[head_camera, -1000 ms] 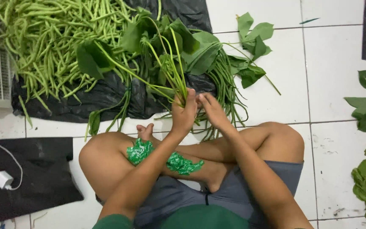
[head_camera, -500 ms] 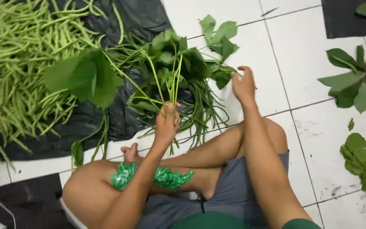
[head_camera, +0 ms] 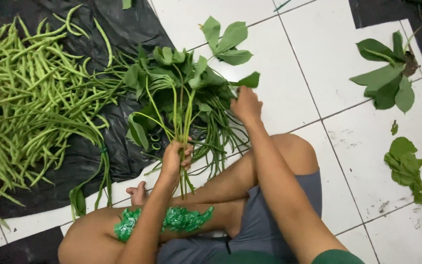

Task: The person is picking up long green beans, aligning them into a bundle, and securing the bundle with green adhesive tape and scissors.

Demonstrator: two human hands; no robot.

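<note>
Leafy stems (head_camera: 181, 110) are clamped in left hand (head_camera: 174, 159) fingers, right hand (head_camera: 245, 105) pinching a leaf beside them (loose stems could be dropped).

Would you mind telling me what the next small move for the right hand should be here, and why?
Probably to close on a few more leafy stems and bring them to the bunch. The left hand grips that bunch upright by its stems, while the right hand reaches into the loose greens on the floor, its fingers hidden among the leaves.

Left hand (head_camera: 174, 157) fisted (fingers curled tight); right hand (head_camera: 245, 104) reaching forward.
</note>
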